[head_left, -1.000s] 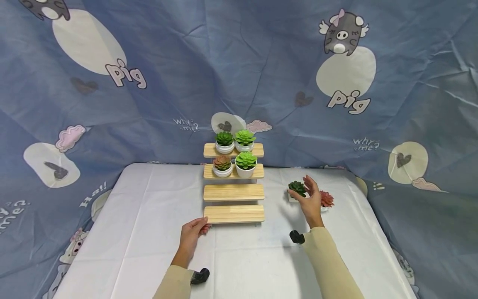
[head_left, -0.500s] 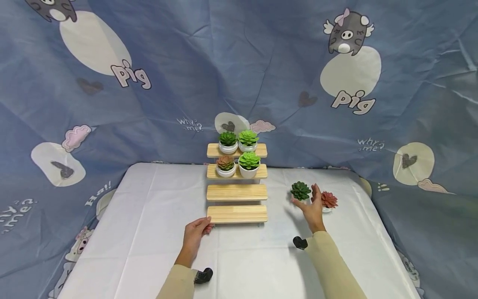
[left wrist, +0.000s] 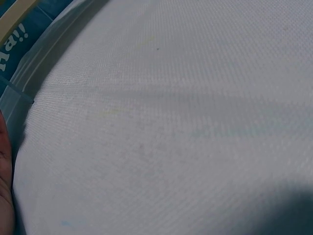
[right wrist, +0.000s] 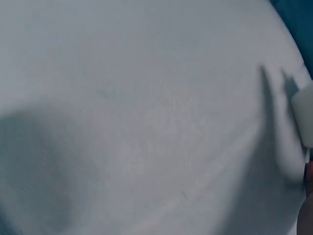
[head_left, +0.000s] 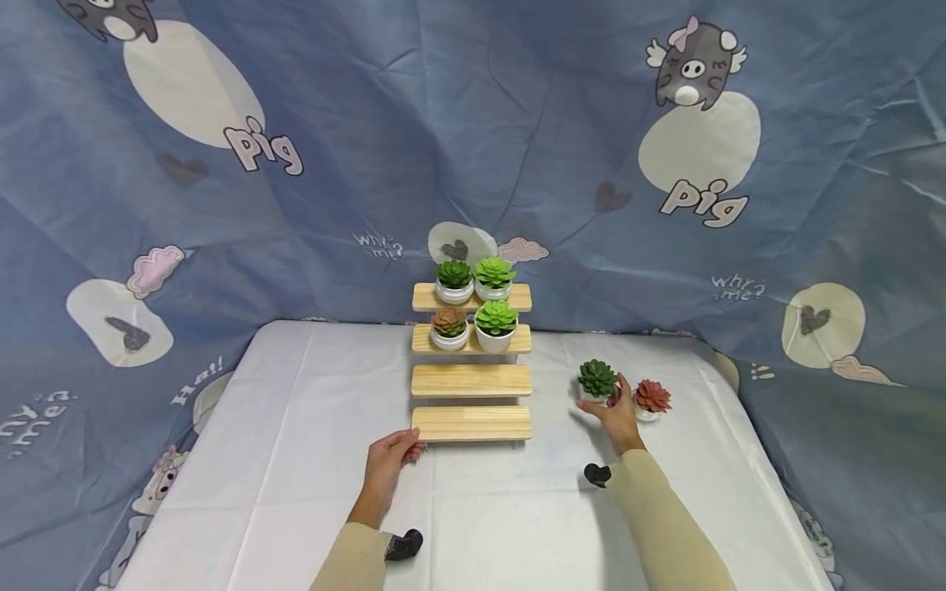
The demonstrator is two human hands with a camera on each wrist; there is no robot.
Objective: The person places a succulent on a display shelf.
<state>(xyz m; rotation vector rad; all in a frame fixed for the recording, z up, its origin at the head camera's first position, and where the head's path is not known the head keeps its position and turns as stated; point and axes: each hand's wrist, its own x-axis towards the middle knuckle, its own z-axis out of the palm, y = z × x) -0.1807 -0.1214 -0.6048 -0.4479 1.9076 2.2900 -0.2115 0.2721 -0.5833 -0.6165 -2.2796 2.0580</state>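
My right hand [head_left: 617, 417] is at a white pot with a dark green succulent [head_left: 597, 377], thumb on its near left side and fingers on its right. In the right wrist view the white pot [right wrist: 304, 116] shows at the right edge, a fingertip just below it. A red succulent [head_left: 653, 396] in a white pot stands right of that hand. My left hand [head_left: 390, 460] pinches the lower left corner of a stepped wooden plant stand [head_left: 471, 424], thumb on top. In the left wrist view only a strip of the hand [left wrist: 5, 181] shows.
On the stand's top step are a dark green succulent [head_left: 454, 277] and a bright green one [head_left: 494, 276]. The second step holds a reddish-brown succulent [head_left: 448, 326] and another bright green one [head_left: 497, 322]. A white cloth [head_left: 318, 386] covers the table, with a blue printed curtain [head_left: 355, 123] behind.
My right hand has come down beside the dark green succulent, its thumb and fingers closing in around the pot. The left hand keeps its hold on the stand; the head view has shifted slightly.
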